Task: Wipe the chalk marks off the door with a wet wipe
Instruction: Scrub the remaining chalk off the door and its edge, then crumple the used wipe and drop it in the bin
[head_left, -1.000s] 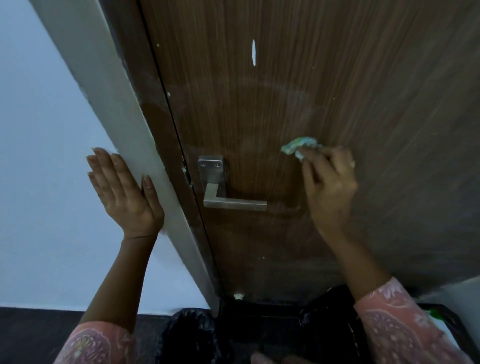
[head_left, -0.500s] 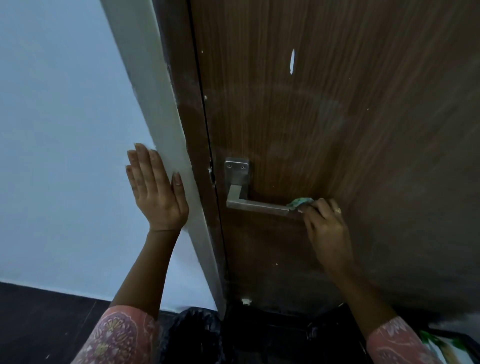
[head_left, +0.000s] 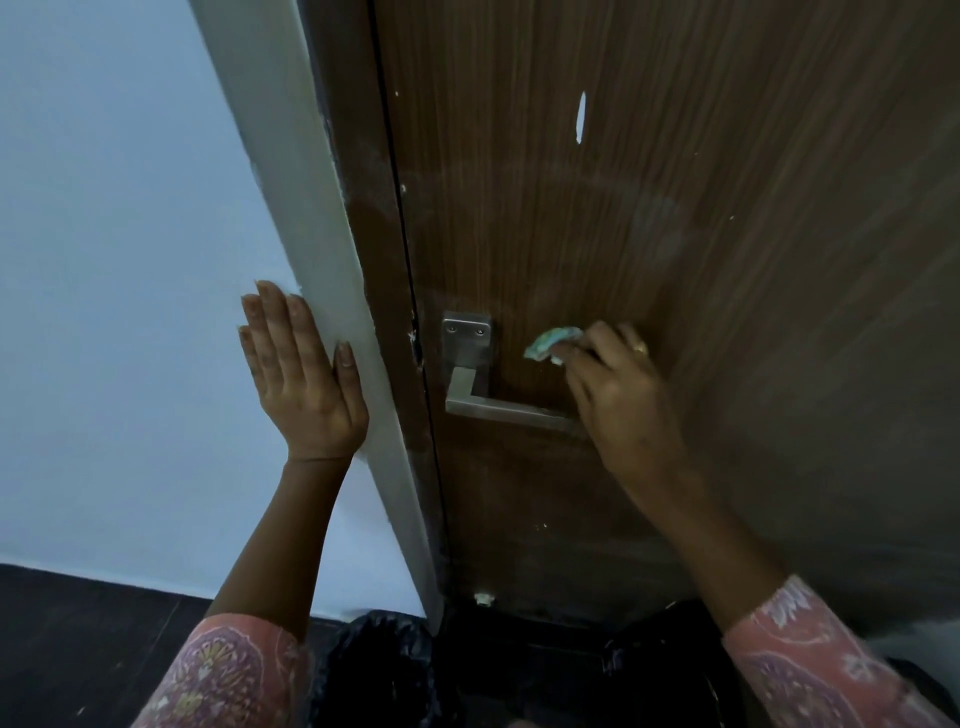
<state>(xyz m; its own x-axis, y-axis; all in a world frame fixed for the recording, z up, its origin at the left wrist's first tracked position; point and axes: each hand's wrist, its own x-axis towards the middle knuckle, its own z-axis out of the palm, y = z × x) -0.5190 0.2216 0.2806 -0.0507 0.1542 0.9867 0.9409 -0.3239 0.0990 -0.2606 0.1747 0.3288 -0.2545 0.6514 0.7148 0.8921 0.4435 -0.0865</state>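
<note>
Far left of frame: wall (head_left: 104, 260), nothing to wipe there. Your left hand (head_left: 298, 374) lies flat, fingers spread and apart, palm on the wall with the thumb along the door frame (head_left: 311, 218); it holds nothing, just a brace.

Centre: the door handle (head_left: 498, 408) runs roughly level, its lever pointing right from the plate.

Right of centre: your right hand (head_left: 618, 384) is pinched shut on the wipe (head_left: 550, 343), bunched into a small wad, pressed to the door (head_left: 779, 312) just above the lever and right of the plate. Half a second ago the wad was down at the lever's tip; a second ago it was higher on the panel. So you are scrubbing up and down around the handle, and that patch looks about clean.

The wad's long axis lies roughly level, free end pointing left toward the plate.

Still left: a faint chalky haze arcing across the upper middle of the door, and a white streak (head_left: 581, 117), long axis vertical, at upper centre. It may be a chip, not chalk; cannot tell.
</note>
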